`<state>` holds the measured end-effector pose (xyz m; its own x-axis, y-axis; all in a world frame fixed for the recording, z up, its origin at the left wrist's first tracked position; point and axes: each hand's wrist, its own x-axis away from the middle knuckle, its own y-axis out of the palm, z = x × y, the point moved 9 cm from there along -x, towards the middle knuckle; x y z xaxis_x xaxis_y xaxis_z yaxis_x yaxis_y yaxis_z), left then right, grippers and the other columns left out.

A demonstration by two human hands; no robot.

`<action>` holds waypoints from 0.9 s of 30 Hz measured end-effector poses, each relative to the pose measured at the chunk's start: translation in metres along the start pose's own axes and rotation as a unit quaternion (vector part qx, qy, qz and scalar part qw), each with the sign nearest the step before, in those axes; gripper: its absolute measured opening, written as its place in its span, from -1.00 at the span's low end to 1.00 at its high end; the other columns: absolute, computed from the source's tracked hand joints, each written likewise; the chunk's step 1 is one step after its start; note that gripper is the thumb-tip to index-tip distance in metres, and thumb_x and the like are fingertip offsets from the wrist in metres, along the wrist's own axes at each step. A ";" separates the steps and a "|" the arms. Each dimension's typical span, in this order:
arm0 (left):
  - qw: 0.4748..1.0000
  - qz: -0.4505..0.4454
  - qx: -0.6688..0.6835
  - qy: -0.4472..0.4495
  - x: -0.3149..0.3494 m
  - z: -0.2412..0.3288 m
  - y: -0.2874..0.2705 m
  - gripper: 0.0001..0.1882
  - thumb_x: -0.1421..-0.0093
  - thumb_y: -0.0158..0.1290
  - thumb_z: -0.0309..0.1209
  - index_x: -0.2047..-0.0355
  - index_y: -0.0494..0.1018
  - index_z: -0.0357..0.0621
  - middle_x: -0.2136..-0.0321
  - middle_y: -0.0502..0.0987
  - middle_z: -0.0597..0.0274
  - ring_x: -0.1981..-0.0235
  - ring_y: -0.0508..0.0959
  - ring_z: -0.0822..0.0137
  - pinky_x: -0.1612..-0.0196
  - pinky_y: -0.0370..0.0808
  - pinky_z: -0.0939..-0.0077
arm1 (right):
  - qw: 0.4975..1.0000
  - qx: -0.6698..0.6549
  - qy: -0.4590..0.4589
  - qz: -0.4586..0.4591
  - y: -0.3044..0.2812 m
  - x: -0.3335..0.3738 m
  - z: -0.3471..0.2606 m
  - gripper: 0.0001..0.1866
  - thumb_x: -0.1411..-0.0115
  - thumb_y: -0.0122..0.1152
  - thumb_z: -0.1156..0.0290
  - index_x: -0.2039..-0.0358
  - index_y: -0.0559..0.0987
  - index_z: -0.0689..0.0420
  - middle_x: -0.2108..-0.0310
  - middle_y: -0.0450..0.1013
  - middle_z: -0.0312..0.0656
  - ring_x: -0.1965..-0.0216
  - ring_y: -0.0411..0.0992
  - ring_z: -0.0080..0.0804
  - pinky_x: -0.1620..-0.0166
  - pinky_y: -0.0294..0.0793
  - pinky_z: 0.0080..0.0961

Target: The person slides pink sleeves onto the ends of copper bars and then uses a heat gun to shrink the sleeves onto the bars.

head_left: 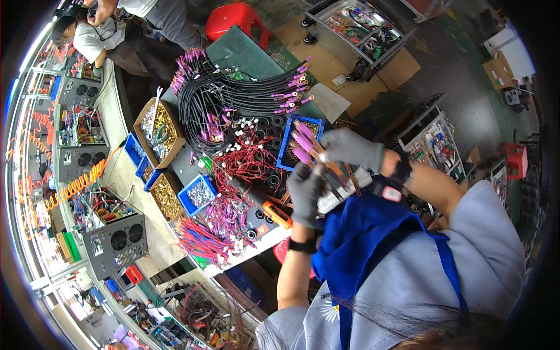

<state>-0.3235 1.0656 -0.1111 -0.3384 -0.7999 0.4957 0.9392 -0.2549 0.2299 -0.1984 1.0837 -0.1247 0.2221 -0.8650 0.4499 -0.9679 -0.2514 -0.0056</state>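
Note:
In front of my apron, flat copper bars (335, 170) with purple sleeves (303, 139) slant between my gloved hands. My right hand (353, 150) comes from the right, its fingers closed on the bars. Lower and to the left, my left hand (305, 195) grips them near the middle, its fingertips close to the right hand's. Just beyond lies a blue tray (283, 149) of small metal parts, partly covered by the sleeved ends. An orange and black electric screwdriver (276, 214) rests left of my left hand. A white piece (330, 201) shows under the bars.
Black cables (201, 99) with purple-sleeved lugs, red wires (248, 153) and purple wires (224, 216) cover the bench. Cardboard boxes (179, 142) of brass parts and a blue bin (196, 196) stand left. A parts cart (373, 58), red stool (236, 18) and people (125, 44) are beyond.

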 end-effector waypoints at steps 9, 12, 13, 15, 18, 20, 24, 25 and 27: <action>0.983 -0.125 -0.009 -0.134 0.065 -0.063 0.082 -0.69 -0.18 0.03 -0.42 0.07 0.35 -0.25 0.47 0.50 0.26 0.69 0.44 0.56 0.71 0.32 0.74 | 0.984 -0.157 0.086 0.019 -0.011 0.137 0.057 -0.77 -0.10 0.12 0.46 0.21 0.49 0.23 0.31 0.46 -0.26 0.25 0.40 -0.56 0.10 0.38 -0.58; 0.982 -0.144 -0.018 -0.125 0.063 -0.070 0.109 -0.70 -0.18 0.02 -0.44 0.08 0.35 -0.24 0.47 0.49 0.27 0.69 0.43 0.58 0.71 0.31 0.75 | 0.976 -0.199 0.089 0.011 -0.024 0.153 0.073 -0.74 -0.14 0.10 0.42 0.16 0.47 0.23 0.31 0.46 -0.26 0.25 0.41 -0.54 0.10 0.38 -0.57; 0.980 -0.155 -0.016 -0.126 0.064 -0.073 0.121 -0.70 -0.18 0.02 -0.44 0.08 0.35 -0.24 0.48 0.49 0.28 0.69 0.43 0.58 0.71 0.31 0.74 | 0.964 -0.233 0.130 0.021 -0.028 0.162 0.084 -0.73 -0.15 0.09 0.40 0.14 0.46 0.23 0.31 0.45 -0.26 0.25 0.41 -0.53 0.09 0.38 -0.56; 0.978 -0.164 -0.019 -0.129 0.068 -0.078 0.145 -0.71 -0.18 0.02 -0.44 0.09 0.35 -0.23 0.49 0.48 0.29 0.69 0.43 0.58 0.71 0.31 0.74 | 0.957 -0.274 0.090 0.013 -0.038 0.177 0.080 -0.73 -0.17 0.09 0.38 0.15 0.47 0.22 0.32 0.45 -0.26 0.27 0.41 -0.54 0.11 0.39 -0.56; 0.979 -0.168 -0.020 -0.114 0.074 -0.084 0.185 -0.69 -0.17 0.02 -0.44 0.07 0.34 -0.21 0.50 0.47 0.30 0.69 0.42 0.58 0.72 0.31 0.74 | 0.946 -0.313 0.082 0.015 -0.060 0.206 0.080 -0.75 -0.19 0.08 0.35 0.16 0.48 0.21 0.34 0.46 -0.26 0.31 0.42 -0.53 0.16 0.42 -0.57; 0.979 -0.173 -0.046 -0.099 0.076 -0.088 0.209 -0.67 -0.17 0.02 -0.44 0.05 0.32 -0.20 0.51 0.47 0.31 0.69 0.42 0.58 0.71 0.31 0.74 | 0.941 -0.327 0.083 0.010 -0.075 0.222 0.084 -0.75 -0.19 0.08 0.34 0.17 0.49 0.20 0.34 0.46 -0.26 0.34 0.43 -0.53 0.20 0.43 -0.57; 0.980 -0.160 -0.064 -0.102 0.080 -0.106 0.253 -0.70 -0.17 0.01 -0.46 0.08 0.32 -0.20 0.53 0.46 0.32 0.69 0.43 0.57 0.71 0.30 0.74 | 0.936 -0.329 0.123 0.041 -0.112 0.254 0.115 -0.77 -0.21 0.07 0.30 0.25 0.51 0.18 0.41 0.47 -0.25 0.44 0.44 -0.55 0.33 0.45 -0.58; 0.979 -0.154 -0.075 -0.110 0.080 -0.112 0.263 -0.70 -0.17 0.01 -0.46 0.08 0.32 -0.20 0.53 0.46 0.32 0.69 0.43 0.57 0.71 0.30 0.74 | 0.925 -0.350 0.144 0.041 -0.119 0.263 0.125 -0.78 -0.21 0.08 0.28 0.27 0.52 0.18 0.45 0.47 -0.25 0.47 0.43 -0.56 0.37 0.45 -0.58; 0.977 -0.167 -0.073 -0.106 0.081 -0.120 0.288 -0.72 -0.18 0.00 -0.46 0.09 0.32 -0.19 0.53 0.46 0.32 0.68 0.43 0.58 0.70 0.30 0.75 | 0.929 -0.332 0.157 0.042 -0.140 0.278 0.141 -0.78 -0.20 0.08 0.28 0.28 0.52 0.18 0.47 0.47 -0.24 0.51 0.43 -0.56 0.39 0.45 -0.57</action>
<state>-0.0734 0.8622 -0.1047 -0.6179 -0.5321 0.5788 0.7668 -0.5708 0.2938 0.0156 0.8172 -0.1247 0.1975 -0.6736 0.7122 -0.8629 0.2254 0.4524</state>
